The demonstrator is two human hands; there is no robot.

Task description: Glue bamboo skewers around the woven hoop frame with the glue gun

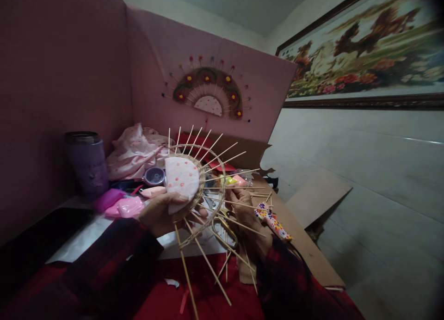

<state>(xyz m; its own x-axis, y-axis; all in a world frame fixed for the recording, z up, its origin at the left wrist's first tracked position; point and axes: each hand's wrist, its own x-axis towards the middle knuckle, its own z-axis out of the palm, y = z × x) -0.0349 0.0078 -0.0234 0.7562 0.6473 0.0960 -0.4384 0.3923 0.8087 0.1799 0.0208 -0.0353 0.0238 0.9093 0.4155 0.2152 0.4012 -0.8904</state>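
A half-round craft fan (182,179) is held up in front of me, its centre covered in white cloth with small pink-red dots. Thin wooden sticks (222,153) fan out from its woven edge, and a loop of twine (222,165) runs across them. My left hand (164,211) is closed on the cloth part, thumb in front and fingers behind. At the right side my right hand (244,211) pinches the twine where it meets a stick; its fingertips partly hide the spot. Behind the sticks lie yellow-handled scissors (227,232).
A purple tumbler (86,163) stands left, beside crumpled pink cloth (135,149) and pink packets (125,206). A flower-patterned glue gun (274,220) lies right on cardboard (312,260). A finished half-round piece (208,86) hangs on the pink board (149,65) behind.
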